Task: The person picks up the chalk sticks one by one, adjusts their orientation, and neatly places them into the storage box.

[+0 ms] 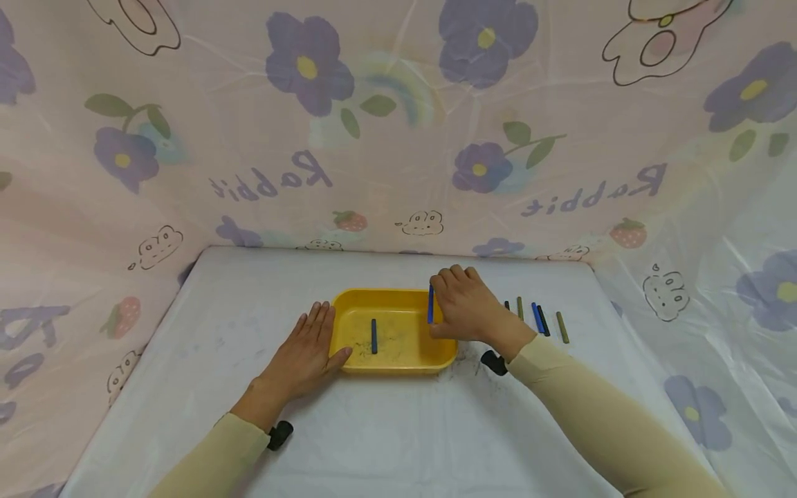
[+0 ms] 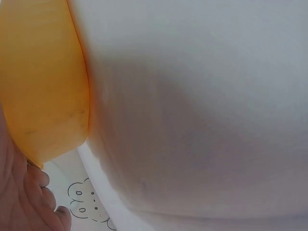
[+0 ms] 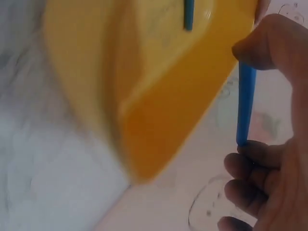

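Observation:
A thin blue stick point(image 1: 431, 304) is pinched lengthwise between the thumb and a fingertip of my right hand point(image 1: 470, 304), over the right end of a yellow tray point(image 1: 398, 369). The right wrist view shows the same blue stick point(image 3: 246, 103) with the thumb at one end and a finger at the other; those fingertips are smudged dark. My left hand point(image 1: 305, 356) rests against the tray's left end, its fingers straight and its thumb at the front corner. Inside the tray lies one dark blue stick point(image 1: 374, 336) amid dark specks.
Right of the tray, several sticks lie in a loose row, among them a blue one point(image 1: 537, 317), a black one point(image 1: 544, 321) and an olive one point(image 1: 562, 327). Dark smudges mark the white tabletop point(image 1: 398, 436). A printed curtain point(image 1: 386, 138) surrounds the table's back and sides.

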Available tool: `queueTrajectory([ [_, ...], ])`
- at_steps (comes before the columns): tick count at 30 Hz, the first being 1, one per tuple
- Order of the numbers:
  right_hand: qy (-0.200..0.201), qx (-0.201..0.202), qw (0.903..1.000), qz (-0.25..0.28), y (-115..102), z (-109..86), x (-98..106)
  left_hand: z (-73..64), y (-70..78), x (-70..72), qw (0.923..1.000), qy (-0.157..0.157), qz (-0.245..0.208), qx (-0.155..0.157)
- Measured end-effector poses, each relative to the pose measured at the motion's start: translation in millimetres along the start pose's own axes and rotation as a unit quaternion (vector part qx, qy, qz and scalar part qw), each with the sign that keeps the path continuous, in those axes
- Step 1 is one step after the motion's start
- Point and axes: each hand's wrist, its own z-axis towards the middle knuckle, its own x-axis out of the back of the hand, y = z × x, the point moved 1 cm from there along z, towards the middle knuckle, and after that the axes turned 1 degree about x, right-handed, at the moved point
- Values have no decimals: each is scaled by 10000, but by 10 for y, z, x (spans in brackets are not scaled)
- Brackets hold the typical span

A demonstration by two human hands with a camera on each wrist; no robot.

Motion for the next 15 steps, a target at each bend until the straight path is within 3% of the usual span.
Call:
queueTrajectory([
  [7,-292,174,9991,246,-401,208,-202,4,-5,-10,10000,3,-1,17],
  [15,-716,403,9966,44,-623,309,-435,2,-3,0,9999,-2,148,24],
])
